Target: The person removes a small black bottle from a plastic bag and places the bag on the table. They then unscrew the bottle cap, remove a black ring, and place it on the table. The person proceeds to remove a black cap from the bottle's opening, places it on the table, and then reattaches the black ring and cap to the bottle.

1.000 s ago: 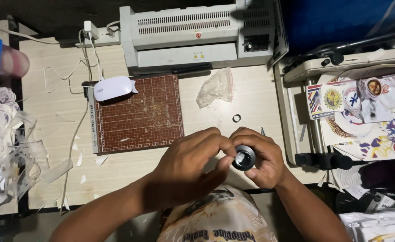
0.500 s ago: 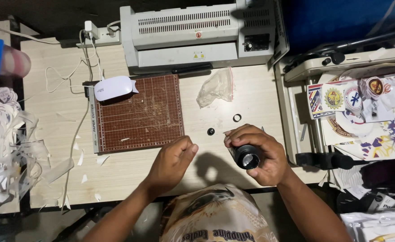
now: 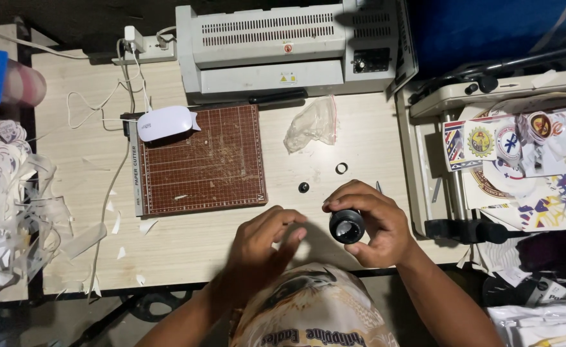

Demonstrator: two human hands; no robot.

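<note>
Black round cap-like piece (image 3: 347, 225), gripped in the right hand (image 3: 374, 222) just above the near edge of the wooden table (image 3: 186, 244), right of centre. Fingers (image 3: 353, 193) curled over the top of it, thumb beneath, closed firmly around the rim with the open face turned up toward the camera. Left hand (image 3: 265, 241) just beside it on the left, loosely curled, fingertips near one another but apparently holding nothing; hard to tell whether something very small sits between them.

Lying loose on the table slightly farther away: a small black disc (image 3: 303, 187) and a small black ring (image 3: 341, 168), both apart from the hands. Farther still, a crumpled clear plastic bag (image 3: 313, 122), a brown gridded paper cutter (image 3: 199, 160) with a white mouse-shaped object (image 3: 165, 122) on its far left corner, and a grey laminator (image 3: 289, 45) at the far edge. Paper scraps (image 3: 13, 212) heaped at the left.

Best handled, as a judgement, by keeping the round piece level and steady in the right grip, open face up, low over the table so a dropped part stays put; picking the small loose pieces with fingertips only, one at a time.
</note>
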